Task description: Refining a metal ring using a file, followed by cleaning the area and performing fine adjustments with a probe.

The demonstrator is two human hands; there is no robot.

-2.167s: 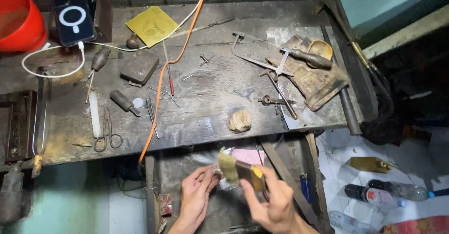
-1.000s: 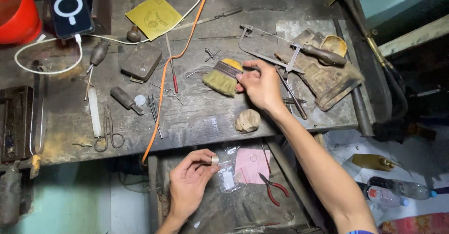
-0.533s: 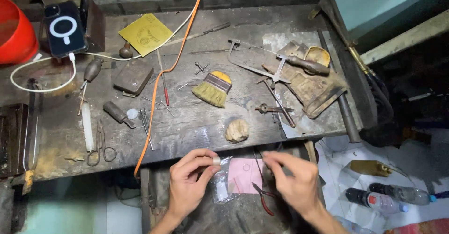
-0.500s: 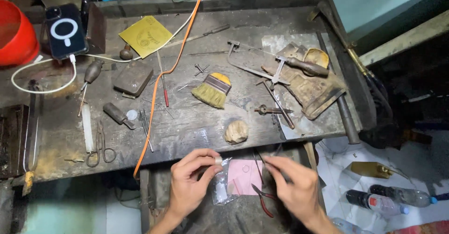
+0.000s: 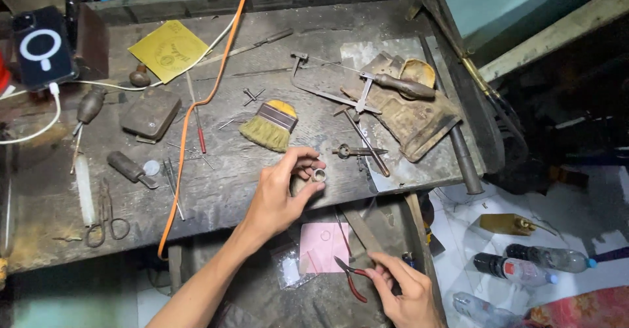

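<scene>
Colours and patterns. Workbench (image 5: 216, 203): dark grey-brown, scratched, with pale worn patches. Sandpaper sheet (image 5: 169, 49), far left: mustard yellow with faint darker print. Cable (image 5: 196, 105) crossing the bench: bright orange. Brush (image 5: 270, 126), centre: straw-yellow bristles, silver-grey band, orange-yellow top. Ring (image 5: 319, 175) at the left hand (image 5: 282, 193): silvery metal. Phone (image 5: 42, 53), far left: black with a white circle mark; its cord white. Paper (image 5: 324, 248), near centre: pink. Pliers (image 5: 350, 277) at the right hand (image 5: 406, 292): red handles, dark jaws. Cloth (image 5: 413, 115), far right: dull khaki-brown, stained. Bottle (image 5: 511, 269), near right: dark, red-labelled.
</scene>
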